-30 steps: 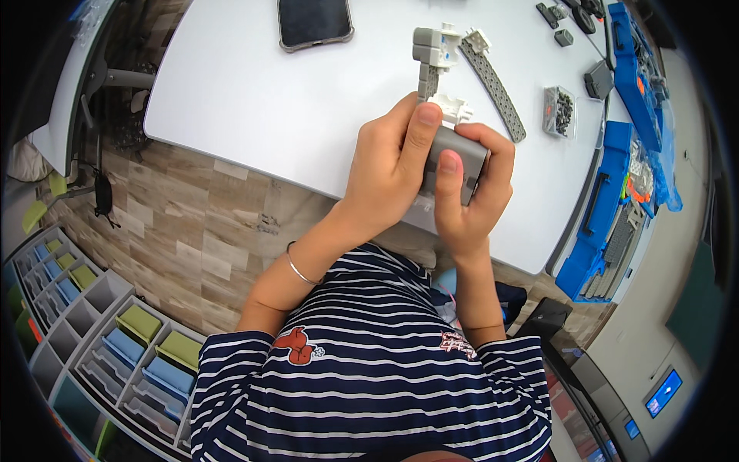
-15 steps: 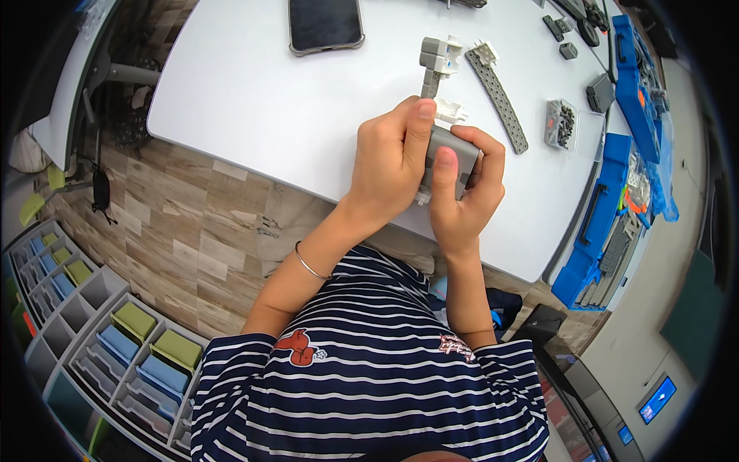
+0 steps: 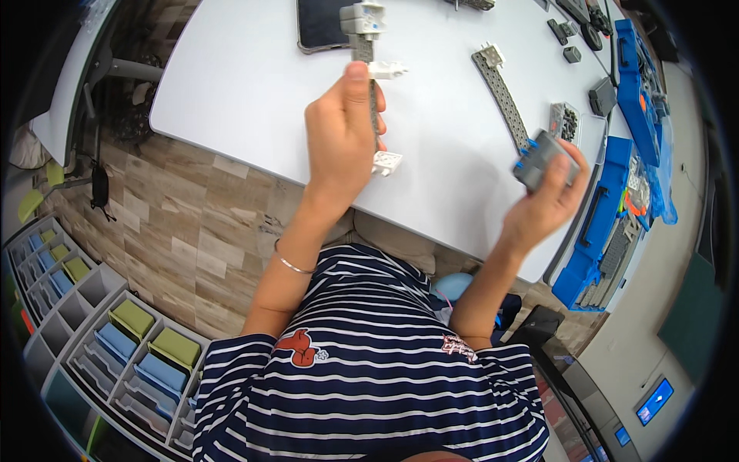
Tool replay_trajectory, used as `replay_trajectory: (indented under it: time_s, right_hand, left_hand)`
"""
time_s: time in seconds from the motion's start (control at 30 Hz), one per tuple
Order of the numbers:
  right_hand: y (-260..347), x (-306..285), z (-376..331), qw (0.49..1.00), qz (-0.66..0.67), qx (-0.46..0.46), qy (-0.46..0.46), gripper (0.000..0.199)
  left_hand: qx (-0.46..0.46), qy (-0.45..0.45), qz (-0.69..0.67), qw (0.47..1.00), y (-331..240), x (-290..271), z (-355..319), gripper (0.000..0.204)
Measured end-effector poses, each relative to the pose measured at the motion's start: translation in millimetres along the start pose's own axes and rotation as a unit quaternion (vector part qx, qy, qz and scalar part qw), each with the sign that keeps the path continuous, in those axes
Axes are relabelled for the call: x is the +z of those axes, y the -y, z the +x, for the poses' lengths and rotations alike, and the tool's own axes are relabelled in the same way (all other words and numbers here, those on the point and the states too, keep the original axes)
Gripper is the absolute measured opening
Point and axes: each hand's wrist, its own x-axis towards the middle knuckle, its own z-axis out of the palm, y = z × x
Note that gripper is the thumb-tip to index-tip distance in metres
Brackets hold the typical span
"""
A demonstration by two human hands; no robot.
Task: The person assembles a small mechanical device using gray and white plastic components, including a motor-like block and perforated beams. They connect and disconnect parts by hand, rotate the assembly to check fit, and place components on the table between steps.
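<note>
My left hand (image 3: 339, 142) grips a long grey and white brick assembly (image 3: 368, 69) and holds it upright over the white table (image 3: 254, 85); a white block hangs at its lower end and another sits at its top. My right hand (image 3: 543, 204) is off to the right, closed around a dark grey boxy block with blue pins (image 3: 541, 156). The two hands are well apart, with bare tabletop between them.
A dark phone (image 3: 322, 25) lies at the table's far edge. A long grey perforated beam (image 3: 504, 92) and small dark parts (image 3: 566, 119) lie to the right. Blue trays (image 3: 608, 200) line the right edge. Storage bins (image 3: 115, 339) stand on the floor at left.
The hands, joined together on one assembly before, have come apart. My left hand lifted the long piece up and away; my right hand moved right with the dark grey block.
</note>
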Motion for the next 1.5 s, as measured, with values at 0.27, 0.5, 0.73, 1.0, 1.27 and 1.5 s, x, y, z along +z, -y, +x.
replay_trajectory:
  time_s: [0.27, 0.5, 0.73, 1.0, 1.27, 1.5]
  right_hand:
    - [-8, -5, 8, 0.92, -0.251, 0.029, 0.299, 0.034]
    - [-23, 7, 9, 0.9, -0.334, -0.189, 0.207, 0.036]
    - [9, -6, -20, 0.907, -0.18, -0.312, 0.216, 0.042]
    - [4, 12, -35, 0.867, -0.256, -0.341, 0.258, 0.067]
    - [20, 6, -32, 0.919, -0.144, -0.128, 0.343, 0.058]
    - [15, 0, -21, 0.944, -0.046, 0.02, 0.326, 0.027]
  left_hand:
    - [-0.048, 0.131, -0.21, 0.968, 1, 7, -4, 0.069]
    - [-0.057, 0.166, -0.248, 0.953, 5, -3, -15, 0.059]
    - [-0.066, 0.186, -0.285, 0.938, 0, -5, -26, 0.054]
    - [-0.062, 0.181, -0.279, 0.941, 3, 0, -36, 0.046]
    - [-0.058, 0.193, -0.282, 0.938, 8, -2, -38, 0.042]
    - [-0.037, 0.197, -0.207, 0.958, 5, -5, -43, 0.043]
